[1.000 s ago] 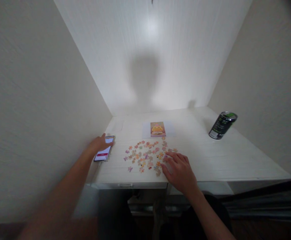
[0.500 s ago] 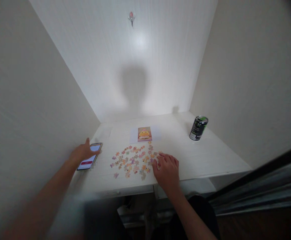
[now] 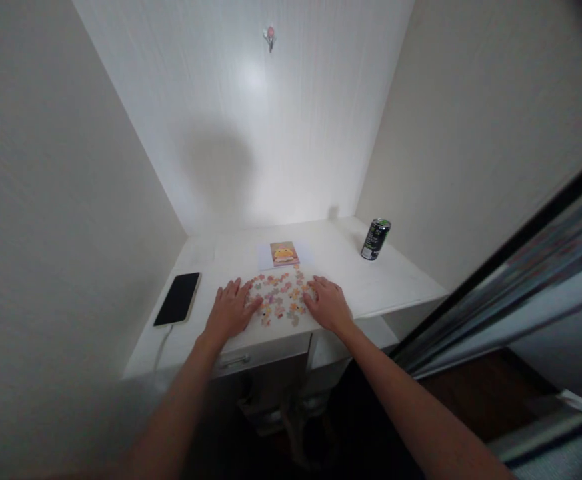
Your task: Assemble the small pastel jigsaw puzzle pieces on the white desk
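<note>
Loose jigsaw puzzle pieces (image 3: pixel 277 293) in pink, orange, yellow and grey lie scattered on the white desk (image 3: pixel 335 250). At the left edge of the spread rests my left hand (image 3: pixel 231 308), palm down, fingers apart, covering some pieces. My right hand (image 3: pixel 328 303) lies at the right edge of it, fingers spread and touching pieces there. Neither hand grips anything. Just behind the pieces is a small picture card (image 3: pixel 285 254) with a yellow figure, on a white sheet.
A phone (image 3: pixel 178 299) with a dark screen lies at the left, a cable (image 3: pixel 161 347) running from its near end. A black and green can (image 3: pixel 375 239) stands at the back right. Walls enclose the desk on three sides. A drawer handle (image 3: pixel 234 361) shows below the front edge.
My left hand has left the phone and moved right to the pieces. The phone's lit screen has gone dark. My right hand stays at the pieces' right edge; the view has shifted.
</note>
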Motion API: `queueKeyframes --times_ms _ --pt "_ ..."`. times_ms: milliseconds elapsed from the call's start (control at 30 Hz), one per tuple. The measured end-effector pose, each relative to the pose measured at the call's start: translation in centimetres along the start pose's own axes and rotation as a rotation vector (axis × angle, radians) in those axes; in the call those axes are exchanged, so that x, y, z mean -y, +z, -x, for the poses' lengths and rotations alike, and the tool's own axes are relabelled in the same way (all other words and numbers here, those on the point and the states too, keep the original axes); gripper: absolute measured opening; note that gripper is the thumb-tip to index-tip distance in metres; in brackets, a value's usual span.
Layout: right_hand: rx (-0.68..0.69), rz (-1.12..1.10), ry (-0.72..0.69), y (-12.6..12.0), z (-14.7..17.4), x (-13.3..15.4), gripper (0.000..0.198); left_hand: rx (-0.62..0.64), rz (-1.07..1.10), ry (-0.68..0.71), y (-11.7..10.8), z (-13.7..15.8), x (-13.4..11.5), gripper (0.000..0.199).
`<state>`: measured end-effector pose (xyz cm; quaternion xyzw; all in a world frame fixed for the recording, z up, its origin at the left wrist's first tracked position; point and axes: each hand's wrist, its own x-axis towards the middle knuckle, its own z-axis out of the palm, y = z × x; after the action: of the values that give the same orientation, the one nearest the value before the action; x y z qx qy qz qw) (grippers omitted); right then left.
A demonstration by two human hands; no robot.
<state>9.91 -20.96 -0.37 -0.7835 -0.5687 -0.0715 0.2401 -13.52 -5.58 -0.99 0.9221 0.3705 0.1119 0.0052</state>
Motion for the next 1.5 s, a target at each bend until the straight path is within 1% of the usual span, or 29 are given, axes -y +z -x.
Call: queueKeyframes --times_ms 100,233,333,467,567,633,700,800,867,1000,1233,1367,1500 --pt "0.077 0.027 -0.05 0.4 -0.2 -0.1 0.044 0.044 0.013 0.082 0.2 0.3 0.2 0.073" --pt "0.136 0.037 -0.097 0.8 -0.3 -0.4 0.049 0.079 0.058 0.119 0.1 0.4 0.6 0.079" --pt "0.137 0.028 -0.126 0.7 -0.2 -0.3 0.049 0.055 0.167 0.13 0.2 0.4 0.6 0.079" --pt "0.112 0.002 -0.164 0.4 0.2 0.1 0.047 0.014 0.354 0.131 0.2 0.6 0.8 0.074" --pt "0.1 -0.024 -0.186 0.3 0.4 0.3 0.046 0.03 0.412 0.174 0.0 1.0 0.9 0.073" --pt "0.095 -0.041 -0.188 0.4 0.4 0.3 0.046 0.054 0.409 0.193 -0.2 1.2 0.9 0.078" --pt "0.088 -0.055 -0.178 0.5 0.4 0.2 0.045 0.067 0.394 0.206 -0.2 1.3 0.9 0.089" --pt "0.078 -0.067 -0.132 0.8 0.2 -0.3 0.048 0.067 0.338 0.262 -0.2 1.3 0.9 0.107" --pt "0.078 -0.076 -0.096 1.0 0.0 -0.6 0.051 0.074 0.279 0.296 -0.1 1.3 1.0 0.113" --pt "0.09 -0.116 -0.074 1.1 -0.3 -0.9 0.054 0.086 0.227 0.286 0.0 1.3 0.9 0.108" --pt "0.097 -0.26 -0.102 1.0 0.0 -1.0 0.049 0.091 0.279 0.188 -0.1 1.2 0.3 0.102" --pt "0.058 -0.398 -0.03 1.3 -0.9 -2.6 0.046 0.051 0.309 0.168 -0.2 1.1 0.1 0.091" --pt "0.007 -0.507 0.07 2.0 -3.7 -5.0 0.042 0.006 0.35 0.124 -0.6 1.0 -0.1 0.078"
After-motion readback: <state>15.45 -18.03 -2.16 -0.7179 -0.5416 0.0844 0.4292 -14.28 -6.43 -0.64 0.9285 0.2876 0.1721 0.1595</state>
